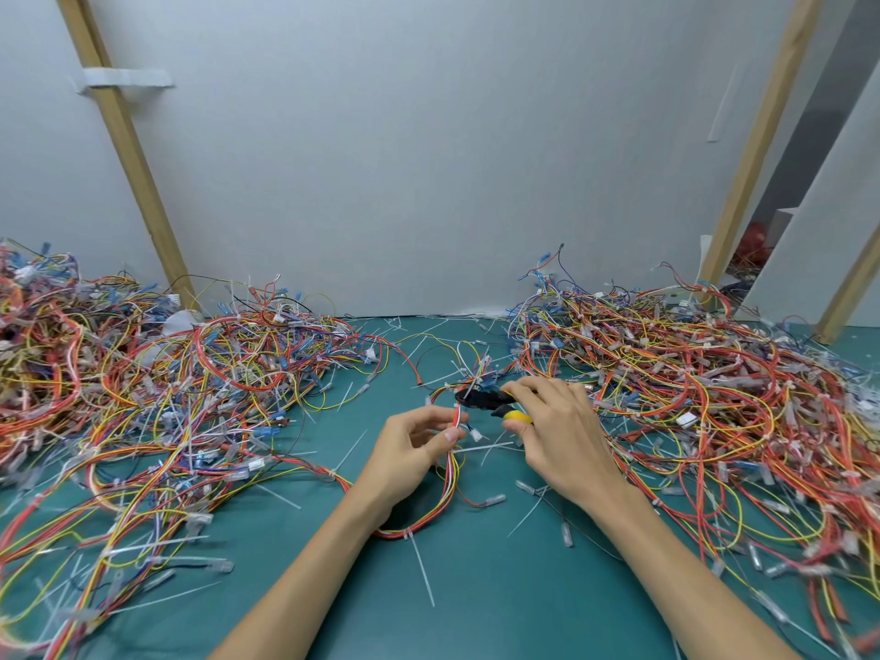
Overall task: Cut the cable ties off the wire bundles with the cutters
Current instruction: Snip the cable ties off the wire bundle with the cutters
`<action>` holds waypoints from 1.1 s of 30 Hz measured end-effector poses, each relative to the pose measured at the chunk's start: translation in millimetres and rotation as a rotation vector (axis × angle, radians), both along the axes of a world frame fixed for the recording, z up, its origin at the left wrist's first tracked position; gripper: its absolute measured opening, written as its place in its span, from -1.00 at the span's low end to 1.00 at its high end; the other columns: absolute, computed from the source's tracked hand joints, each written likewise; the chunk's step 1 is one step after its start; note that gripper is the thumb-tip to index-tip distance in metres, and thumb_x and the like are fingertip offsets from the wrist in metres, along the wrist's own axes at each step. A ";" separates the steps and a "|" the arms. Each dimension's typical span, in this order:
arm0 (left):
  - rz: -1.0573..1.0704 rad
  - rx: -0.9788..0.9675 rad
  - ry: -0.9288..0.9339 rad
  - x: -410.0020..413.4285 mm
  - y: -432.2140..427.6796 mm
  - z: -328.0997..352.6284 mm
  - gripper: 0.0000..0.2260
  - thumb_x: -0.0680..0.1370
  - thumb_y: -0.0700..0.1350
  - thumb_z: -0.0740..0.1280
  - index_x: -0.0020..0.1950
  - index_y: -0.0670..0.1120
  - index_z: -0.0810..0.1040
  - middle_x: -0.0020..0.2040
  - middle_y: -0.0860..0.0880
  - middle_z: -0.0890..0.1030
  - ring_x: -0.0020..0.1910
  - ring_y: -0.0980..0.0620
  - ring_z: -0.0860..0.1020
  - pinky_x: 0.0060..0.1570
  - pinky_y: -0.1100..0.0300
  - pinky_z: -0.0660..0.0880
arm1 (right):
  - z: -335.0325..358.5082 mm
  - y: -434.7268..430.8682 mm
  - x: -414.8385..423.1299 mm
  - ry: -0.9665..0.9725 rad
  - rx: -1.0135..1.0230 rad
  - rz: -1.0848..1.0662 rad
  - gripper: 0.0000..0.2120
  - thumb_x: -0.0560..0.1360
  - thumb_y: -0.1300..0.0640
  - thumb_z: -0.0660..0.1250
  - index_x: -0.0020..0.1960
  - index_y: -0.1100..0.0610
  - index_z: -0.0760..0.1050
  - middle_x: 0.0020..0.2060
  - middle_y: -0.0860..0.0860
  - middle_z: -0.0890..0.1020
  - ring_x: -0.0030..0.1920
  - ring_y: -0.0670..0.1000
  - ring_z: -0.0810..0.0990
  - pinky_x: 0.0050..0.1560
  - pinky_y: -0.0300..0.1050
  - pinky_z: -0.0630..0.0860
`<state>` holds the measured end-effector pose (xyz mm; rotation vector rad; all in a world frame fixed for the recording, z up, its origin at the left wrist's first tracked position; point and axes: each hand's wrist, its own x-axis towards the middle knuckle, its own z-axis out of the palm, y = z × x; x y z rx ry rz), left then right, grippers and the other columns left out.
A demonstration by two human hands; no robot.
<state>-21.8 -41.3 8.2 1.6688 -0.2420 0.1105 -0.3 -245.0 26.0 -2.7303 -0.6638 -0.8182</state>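
I am working in a makeshift workshop booth set up for hand wiring jobs. I am looking down at a table covered by a teal-green mat (476,612). A tangled left heap of red, yellow, blue and white wire harnesses (143,397) and a like right heap (690,402) are spreading over it. Loose white plastic cable ties (422,571) are lying all about. Plain white board walls (428,159) are closing the space in, with a bare left wooden batten (131,154) and a right wooden batten (757,150) slanting across them. My right hand (562,431) is gripping small black cutters with a yellow handle (481,400).
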 end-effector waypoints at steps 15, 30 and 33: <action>-0.020 0.031 -0.003 -0.7 2.4 0.6 -0.84 0.57 -0.24 0.35 0.01 0.00 0.65 -0.23 0.16 0.66 -0.23 0.24 0.57 -0.25 0.43 0.42 | -1.0 0.5 -0.8 0.045 -0.043 -0.001 -0.66 0.53 0.18 0.35 0.30 0.13 0.51 0.17 -0.01 0.63 0.16 0.06 0.55 0.07 -0.03 0.28; -0.021 -0.100 0.061 -3.2 2.6 4.1 -0.84 0.59 -0.26 0.31 0.08 -0.10 0.64 -0.16 0.02 0.66 -0.20 0.22 0.58 -0.28 0.36 0.46 | 0.1 1.1 -2.1 0.207 0.069 0.089 -0.69 0.65 -0.09 0.07 0.28 0.01 0.42 0.08 -0.08 0.52 0.07 0.00 0.47 -0.02 -0.03 0.44; -0.018 -0.100 0.072 -2.6 3.2 3.7 -0.84 0.59 -0.27 0.31 0.07 -0.08 0.64 -0.17 0.03 0.66 -0.17 0.17 0.58 -0.24 0.33 0.46 | 0.6 0.3 -1.3 0.242 0.056 0.099 -0.65 0.62 -0.18 0.06 0.28 -0.03 0.38 0.06 -0.09 0.45 0.05 -0.03 0.45 -0.03 -0.03 0.46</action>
